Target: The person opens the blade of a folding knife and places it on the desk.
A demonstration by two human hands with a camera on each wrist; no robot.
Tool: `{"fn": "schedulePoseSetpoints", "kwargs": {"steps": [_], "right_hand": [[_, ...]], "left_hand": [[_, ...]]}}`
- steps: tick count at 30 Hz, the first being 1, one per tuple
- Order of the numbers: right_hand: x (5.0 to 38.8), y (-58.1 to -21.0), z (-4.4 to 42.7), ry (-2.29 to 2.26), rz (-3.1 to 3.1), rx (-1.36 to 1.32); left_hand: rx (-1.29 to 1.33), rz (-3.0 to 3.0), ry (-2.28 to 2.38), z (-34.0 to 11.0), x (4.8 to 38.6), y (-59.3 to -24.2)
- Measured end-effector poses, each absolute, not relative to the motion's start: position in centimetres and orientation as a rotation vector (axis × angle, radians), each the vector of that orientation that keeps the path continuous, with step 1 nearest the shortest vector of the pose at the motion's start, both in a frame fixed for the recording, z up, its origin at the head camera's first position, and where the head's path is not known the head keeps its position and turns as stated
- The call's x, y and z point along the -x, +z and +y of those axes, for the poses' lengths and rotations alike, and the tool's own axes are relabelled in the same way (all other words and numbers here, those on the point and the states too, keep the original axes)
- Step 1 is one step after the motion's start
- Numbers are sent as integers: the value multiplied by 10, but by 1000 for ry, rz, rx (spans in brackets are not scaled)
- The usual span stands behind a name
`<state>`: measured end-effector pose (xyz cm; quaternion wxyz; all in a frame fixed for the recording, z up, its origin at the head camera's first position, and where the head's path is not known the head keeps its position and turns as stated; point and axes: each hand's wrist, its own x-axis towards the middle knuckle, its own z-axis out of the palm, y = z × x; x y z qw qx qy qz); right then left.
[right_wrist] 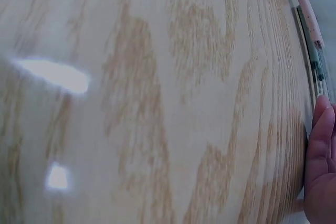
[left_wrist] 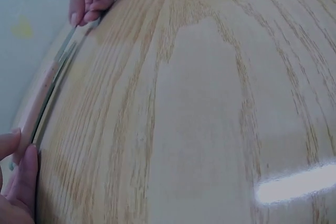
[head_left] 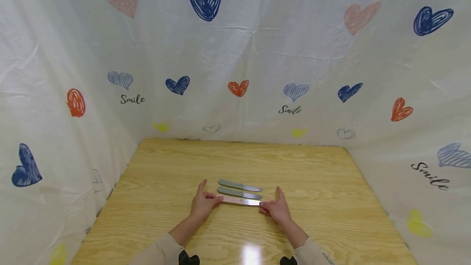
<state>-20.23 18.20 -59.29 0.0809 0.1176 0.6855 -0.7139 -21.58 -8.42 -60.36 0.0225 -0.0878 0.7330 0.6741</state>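
Note:
A small knife with a pink handle (head_left: 232, 200) lies crosswise between both hands, blade toward the right. My left hand (head_left: 203, 204) pinches the butt of its handle between thumb and finger. The fingertips of my right hand (head_left: 277, 209) pinch the blade near its tip. Just beyond it, roughly parallel, lie a green-handled knife (head_left: 230, 192) and a second, grey-green-handled knife (head_left: 231, 183), blades also to the right. In the left wrist view the pink handle (left_wrist: 37, 103) partly covers the green ones. Whether the pink knife touches the table is hard to tell.
The wooden table (head_left: 165, 162) has a light glare near its front edge. A white curtain (head_left: 257, 52) printed with hearts and "Smile" hangs behind and along both sides. Two dark heart-shaped pieces, one of them a black heart (head_left: 189, 258), show by the sleeves.

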Motion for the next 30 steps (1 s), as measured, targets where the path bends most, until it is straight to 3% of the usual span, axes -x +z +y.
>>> {"fn": "schedulePoseSetpoints", "kwargs": {"steps": [10,30], "right_hand": [[199,-588,181,-1984,2117,-415],[212,-578,202,-1950,2193,-386]], "left_hand": [[328,2572,1685,-88,217,-600],[349,2690,1628,-105,223,-594]]}}
